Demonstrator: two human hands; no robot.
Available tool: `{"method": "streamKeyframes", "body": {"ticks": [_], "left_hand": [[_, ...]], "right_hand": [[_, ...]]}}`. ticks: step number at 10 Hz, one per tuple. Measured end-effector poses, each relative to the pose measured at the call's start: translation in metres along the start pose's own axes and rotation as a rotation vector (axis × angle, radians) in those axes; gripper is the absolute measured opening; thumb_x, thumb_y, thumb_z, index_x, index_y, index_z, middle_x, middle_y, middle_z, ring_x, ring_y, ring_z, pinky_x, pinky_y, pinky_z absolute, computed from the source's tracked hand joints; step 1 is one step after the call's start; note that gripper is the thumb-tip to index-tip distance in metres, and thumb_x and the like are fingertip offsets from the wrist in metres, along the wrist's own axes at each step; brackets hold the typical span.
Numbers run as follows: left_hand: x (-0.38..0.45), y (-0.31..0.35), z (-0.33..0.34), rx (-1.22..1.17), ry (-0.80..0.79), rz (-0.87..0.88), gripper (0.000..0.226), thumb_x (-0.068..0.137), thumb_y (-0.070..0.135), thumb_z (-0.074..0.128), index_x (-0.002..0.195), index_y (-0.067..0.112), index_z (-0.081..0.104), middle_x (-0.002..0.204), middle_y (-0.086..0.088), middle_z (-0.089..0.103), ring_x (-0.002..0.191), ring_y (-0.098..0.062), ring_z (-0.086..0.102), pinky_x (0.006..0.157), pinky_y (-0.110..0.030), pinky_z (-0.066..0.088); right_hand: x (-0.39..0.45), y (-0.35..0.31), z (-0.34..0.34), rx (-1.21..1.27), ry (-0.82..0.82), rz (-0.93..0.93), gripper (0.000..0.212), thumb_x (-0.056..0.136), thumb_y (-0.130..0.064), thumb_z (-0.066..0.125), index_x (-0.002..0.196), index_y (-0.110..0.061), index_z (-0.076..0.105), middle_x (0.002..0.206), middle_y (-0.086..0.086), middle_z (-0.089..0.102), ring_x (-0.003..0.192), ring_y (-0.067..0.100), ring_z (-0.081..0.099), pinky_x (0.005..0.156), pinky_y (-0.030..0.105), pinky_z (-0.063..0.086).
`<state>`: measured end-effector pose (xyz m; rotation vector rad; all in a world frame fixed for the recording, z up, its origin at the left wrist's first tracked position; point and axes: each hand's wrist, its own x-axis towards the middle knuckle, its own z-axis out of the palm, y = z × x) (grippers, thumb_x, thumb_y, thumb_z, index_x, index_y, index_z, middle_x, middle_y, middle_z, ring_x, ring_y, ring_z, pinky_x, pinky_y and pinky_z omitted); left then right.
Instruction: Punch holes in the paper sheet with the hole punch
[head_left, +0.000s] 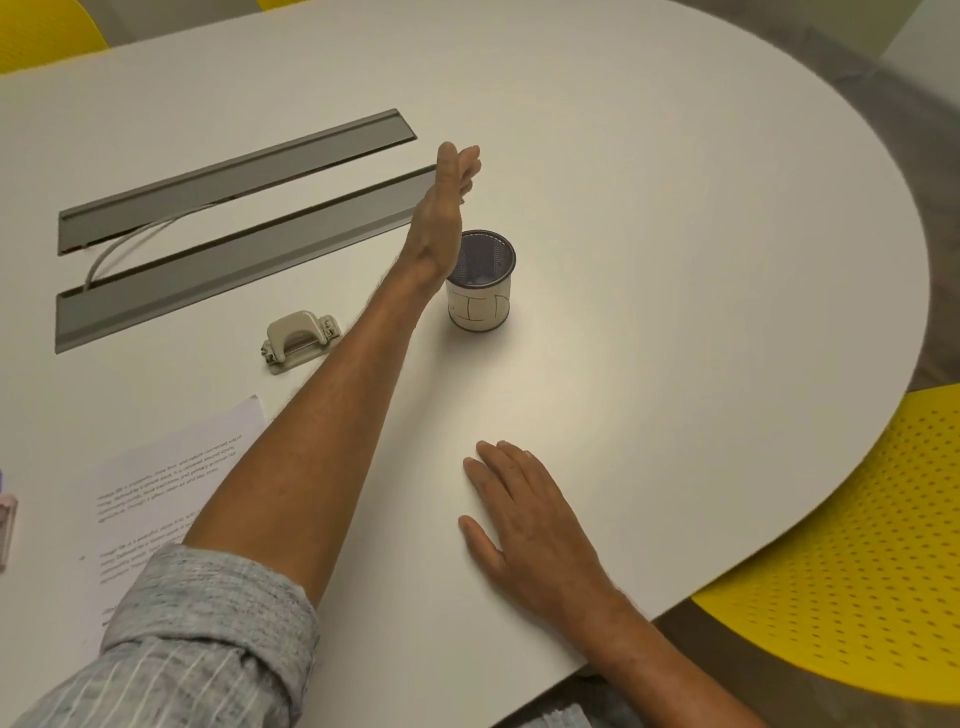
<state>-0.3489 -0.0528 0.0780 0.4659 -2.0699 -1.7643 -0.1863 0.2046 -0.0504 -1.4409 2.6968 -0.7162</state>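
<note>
Head view: punch and sheet untouched, both lying left of reaching arm

Extending left hand (441, 218) toward 12 o'clock, fingers straight, gripping nothing. Resting right hand (524, 514) flat, holding nothing. Sitting at 9 o'clock of left forearm: hole punch (300, 340), long axis toward 2 o'clock. Lying at 7 o'clock of it: paper sheet (171, 488). Judging left hand nearer.

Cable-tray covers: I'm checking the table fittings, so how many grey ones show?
2: the farther cover and the nearer cover, side by side left of the raised left hand.

Matt table (675, 208), mesh-metal cup (480, 283)
</note>
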Motion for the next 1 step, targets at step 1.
{"method": "streamKeyframes", "body": {"ticks": [1], "left_hand": [[-0.0166, 0.0020, -0.0057, 0.082, 0.188, 0.074, 0.058, 0.099, 0.059, 0.029, 0.135, 0.025, 0.059, 0.131, 0.008, 0.063, 0.122, -0.006, 0.056, 0.104, -0.024, 0.038]], "right_hand": [[0.0027, -0.0023, -0.0016, 0.010, -0.005, 0.013, 0.056, 0.103, -0.042, 0.050, 0.150, -0.013, 0.050, 0.160, 0.005, 0.043, 0.151, 0.024, 0.036, 0.122, 0.044, 0.033]]}}
